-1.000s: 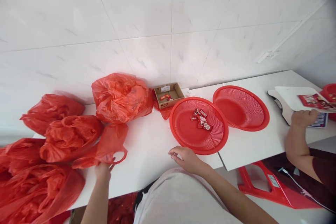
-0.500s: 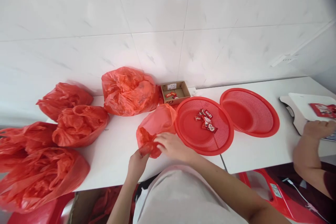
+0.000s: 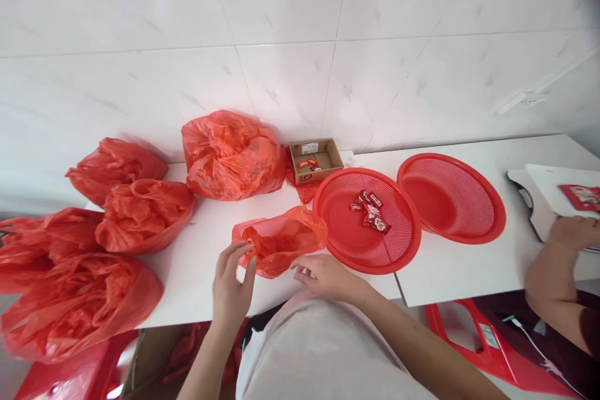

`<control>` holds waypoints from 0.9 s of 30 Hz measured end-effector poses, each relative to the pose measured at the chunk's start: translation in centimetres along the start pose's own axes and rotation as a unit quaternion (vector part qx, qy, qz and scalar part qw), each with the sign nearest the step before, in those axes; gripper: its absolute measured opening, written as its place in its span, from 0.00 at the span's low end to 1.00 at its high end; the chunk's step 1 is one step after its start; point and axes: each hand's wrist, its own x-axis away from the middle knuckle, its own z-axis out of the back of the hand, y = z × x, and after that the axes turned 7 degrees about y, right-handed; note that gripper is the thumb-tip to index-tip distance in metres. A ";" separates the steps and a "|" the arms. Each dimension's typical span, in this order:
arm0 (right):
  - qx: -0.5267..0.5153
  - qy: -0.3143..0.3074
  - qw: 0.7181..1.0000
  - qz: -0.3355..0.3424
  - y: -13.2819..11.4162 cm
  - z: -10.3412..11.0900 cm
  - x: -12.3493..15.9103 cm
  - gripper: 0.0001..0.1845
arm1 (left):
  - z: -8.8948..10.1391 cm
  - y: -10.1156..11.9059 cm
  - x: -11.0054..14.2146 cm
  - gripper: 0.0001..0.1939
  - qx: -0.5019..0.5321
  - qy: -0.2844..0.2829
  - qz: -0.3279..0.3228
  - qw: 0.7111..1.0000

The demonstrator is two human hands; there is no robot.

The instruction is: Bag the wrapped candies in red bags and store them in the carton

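A small red plastic bag [image 3: 281, 240] lies on the white table [image 3: 201, 269] just in front of me. My left hand [image 3: 230, 284] pinches the bag's left end with its fingertips. My right hand [image 3: 323, 275] rests at the bag's lower right edge, fingers curled and touching the plastic. To the right of the bag sits a red mesh basket [image 3: 342, 244] with several small wrapped candies [image 3: 369, 209] in it.
A second red basket [image 3: 450, 197] overlaps the first on the right. Full red bags [image 3: 232, 153] crowd the left and back; one [image 3: 79, 303] overhangs the front edge. A small cardboard box [image 3: 315, 160] stands by the wall. Another person's hand [image 3: 574, 232] rests by a white scale [image 3: 539, 197].
The red bag came from the left pile to the table in front of me and was laid flat. My left hand moved right with it; my right hand came onto it.
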 end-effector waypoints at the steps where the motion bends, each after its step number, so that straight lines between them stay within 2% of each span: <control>1: -0.018 0.018 1.000 0.012 -0.6 0.0 -0.2 0.15 | -0.9 0.1 -0.9 0.19 -0.029 -0.063 -0.013 0.997; 2: -0.025 0.033 0.999 0.022 -1.0 0.0 -0.5 0.15 | -2.0 0.0 -1.7 0.21 -0.070 -0.140 -0.019 0.987; 3: -0.025 0.044 0.998 0.026 -1.3 -0.1 -0.8 0.15 | -3.3 -0.3 -2.4 0.21 -0.088 -0.188 -0.022 0.978; 5: -0.006 0.041 0.999 0.012 -1.1 -0.7 -1.1 0.17 | -6.0 -1.1 -3.1 0.18 -0.116 -0.250 -0.016 0.961; 8: 0.059 -0.012 0.997 -0.053 0.9 -2.1 -0.9 0.24 | -8.9 -2.4 -2.5 0.21 -0.145 -0.298 0.000 0.943; 11: 0.100 -0.039 0.990 -0.092 3.4 -3.7 -0.4 0.28 | -9.2 -3.2 -1.9 0.17 -0.155 -0.315 0.027 0.936; 14: 0.095 -0.021 0.990 -0.098 4.7 -4.6 -0.6 0.25 | -6.8 -2.9 -2.3 0.10 -0.120 -0.313 0.043 0.941; 18: 0.079 -0.003 0.994 -0.077 4.1 -4.5 -2.3 0.20 | -0.2 -1.9 -3.2 0.12 -0.013 -0.315 0.039 0.948; 20: 0.072 0.008 0.995 -0.063 3.6 -4.1 -3.2 0.19 | 3.1 -2.1 -3.3 0.16 0.073 -0.309 0.068 0.946; 21: 0.071 0.012 0.996 -0.058 3.5 -4.0 -3.5 0.19 | 4.5 -2.3 -3.2 0.16 0.167 -0.264 0.118 0.943; 22: 0.070 0.016 0.996 -0.055 3.4 -3.9 -3.8 0.19 | 5.6 -2.7 -3.2 0.15 0.254 -0.195 0.176 0.931; 23: 0.070 0.018 0.996 -0.054 3.4 -3.8 -4.0 0.18 | 6.5 -3.0 -3.2 0.14 0.340 -0.106 0.238 0.904; 25: 0.070 0.018 0.996 -0.057 3.5 -3.7 -4.1 0.15 | 7.5 -3.6 -3.1 0.09 0.462 0.071 0.339 0.816; 26: 0.068 0.015 0.996 -0.059 3.7 -3.7 -4.1 0.15 | 7.8 -3.8 -3.1 0.08 0.505 0.125 0.371 0.769; 27: 0.064 0.012 0.996 -0.063 3.9 -3.7 -4.1 0.14 | 8.0 -3.9 -3.1 0.09 0.543 0.154 0.394 0.725</control>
